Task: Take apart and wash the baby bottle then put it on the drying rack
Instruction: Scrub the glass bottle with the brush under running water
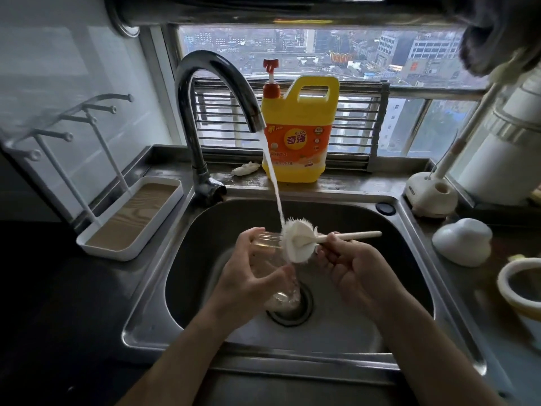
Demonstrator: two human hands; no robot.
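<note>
Over the steel sink (pixel 409 273), my left hand (pixel 248 276) grips the clear baby bottle body (pixel 272 259), its open mouth tilted up toward the right. My right hand (pixel 354 268) holds the cream handle of a white bottle brush (pixel 298 240); the round brush head sits at the bottle's mouth. Water runs from the curved faucet (pixel 210 92) onto the brush head. The white drying rack (pixel 131 218) with pegs stands on the counter at left. A white dome-shaped bottle cap (pixel 462 241) lies on the counter at right.
A yellow dish soap jug (pixel 298 133) stands on the sill behind the sink. A brush stand (pixel 430 194) and a white appliance (pixel 512 159) are at right, with a yellow-rimmed bowl (pixel 521 291) near the right edge. The drain (pixel 295 306) lies below the bottle.
</note>
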